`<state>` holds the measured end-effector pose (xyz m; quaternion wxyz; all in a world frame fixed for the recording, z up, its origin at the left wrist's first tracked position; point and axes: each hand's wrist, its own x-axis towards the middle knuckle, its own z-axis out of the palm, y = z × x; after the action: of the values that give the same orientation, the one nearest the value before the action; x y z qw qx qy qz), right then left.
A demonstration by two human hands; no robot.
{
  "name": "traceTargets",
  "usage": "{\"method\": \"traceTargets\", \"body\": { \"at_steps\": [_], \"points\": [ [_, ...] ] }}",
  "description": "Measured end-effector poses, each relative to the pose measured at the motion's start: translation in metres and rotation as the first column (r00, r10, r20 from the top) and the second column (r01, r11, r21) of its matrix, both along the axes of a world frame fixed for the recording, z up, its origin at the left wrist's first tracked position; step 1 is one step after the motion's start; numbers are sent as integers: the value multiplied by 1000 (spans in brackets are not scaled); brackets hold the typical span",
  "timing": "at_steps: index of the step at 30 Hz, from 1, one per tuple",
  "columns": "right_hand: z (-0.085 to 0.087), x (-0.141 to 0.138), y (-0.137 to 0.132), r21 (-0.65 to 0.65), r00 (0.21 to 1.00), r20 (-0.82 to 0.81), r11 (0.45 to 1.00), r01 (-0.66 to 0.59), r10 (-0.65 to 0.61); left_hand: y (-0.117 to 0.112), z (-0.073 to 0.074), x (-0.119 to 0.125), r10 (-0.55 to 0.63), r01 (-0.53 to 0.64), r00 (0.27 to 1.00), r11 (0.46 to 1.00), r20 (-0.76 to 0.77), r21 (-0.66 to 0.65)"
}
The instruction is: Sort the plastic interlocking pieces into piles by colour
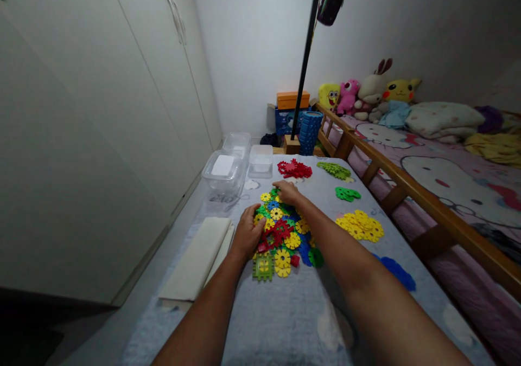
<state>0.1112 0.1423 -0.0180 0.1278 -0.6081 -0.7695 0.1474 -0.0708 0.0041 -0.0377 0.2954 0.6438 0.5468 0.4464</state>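
A heap of mixed plastic gear-shaped pieces (285, 236) in yellow, red, green and blue lies on a grey cloth (280, 312). My left hand (247, 233) rests on the heap's left edge, fingers curled onto the pieces. My right hand (287, 191) reaches over the heap's far end, fingers bent down on a yellow piece (266, 197). Sorted groups lie apart: red pieces (293, 168), light green pieces (334, 169), dark green pieces (347, 193), yellow pieces (360, 226) and blue pieces (396, 273).
Clear plastic containers (226, 171) and a small tub (260, 159) stand at the cloth's far left. A folded white cloth (199, 257) lies left. A wooden bed rail (407, 184) runs along the right, with plush toys (366, 92) behind. White wardrobe doors (101, 111) fill the left.
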Motion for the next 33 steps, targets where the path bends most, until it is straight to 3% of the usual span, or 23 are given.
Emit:
{"method": "traceTargets", "body": {
  "at_steps": [4, 8, 12, 16, 19, 22, 24, 28, 30, 33],
  "points": [
    [9, 5, -2, -11, 993, 56, 995, -100, 100, -1, 2, 1, -1, 1, 1000, 1000, -2, 18],
    [16, 12, -5, 25, 989, -15, 989, -146, 147, -1, 3, 1, -2, 2, 1000, 1000, 2, 19],
    [20, 18, -9, 17, 968, -240, 997, -76, 78, -1, 3, 1, 6, -7, 1000, 1000, 5, 16],
    [26, 36, -15, -45, 861, -509, 999, -28, 1, -1, 3, 0, 7, -7, 1000, 1000, 4, 14],
    [30, 67, -22, -76, 755, -651, 996, 38, -79, 0, 2, 0, -1, 1, 1000, 1000, -14, 14],
    [31, 110, -29, -135, 693, -690, 978, 158, -207, 0, 2, -1, 1, -1, 1000, 1000, -18, 16],
    [29, 141, -32, -152, 668, -672, 942, 299, -320, 0, 2, -1, 2, -2, 1000, 1000, -18, 15],
    [21, 191, -35, -137, 535, -650, 776, 615, -539, 0, 2, -1, -9, 9, 999, 1000, -32, 6],
    [17, 205, -35, -150, 483, -634, 709, 689, -604, 0, 2, -1, -9, 9, 999, 1000, -38, 0],
    [10, 214, -32, -159, 471, -585, 663, 732, -660, 0, 2, -1, -1, 1, 999, 1000, -49, -8]
  ]
}}
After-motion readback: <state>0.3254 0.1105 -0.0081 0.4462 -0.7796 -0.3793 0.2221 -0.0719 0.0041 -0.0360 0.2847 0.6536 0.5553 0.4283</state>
